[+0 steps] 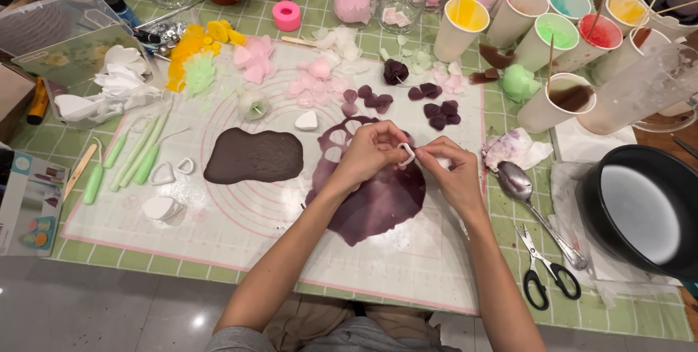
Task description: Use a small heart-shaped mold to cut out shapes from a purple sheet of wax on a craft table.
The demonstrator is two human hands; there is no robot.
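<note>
- Clearly, in the head view, the left hand (371,152) and the right hand (451,170) meet over the purple rolled sheet (378,203), both pinching a small white petal cutter (406,154) between thumb and fingertips.
- Both grips are narrow, closed on the cutter, which sits just above the sheet's upper edge, where rounded holes already show.
- A judgement: easing the cut piece out works best with a light push from the fingertips, keeping the cutter level so the thin petal does not stretch or tear.
- Cut dark purple petals (436,112) lie beyond the hands on the white work mat (240,228); a brown rolled sheet (253,156) lies well to the left.
- To the right lie a spoon (538,206) and scissors (542,272), near a black pan (640,210); cups of coloured liquid (556,32) stand at the far edge.
</note>
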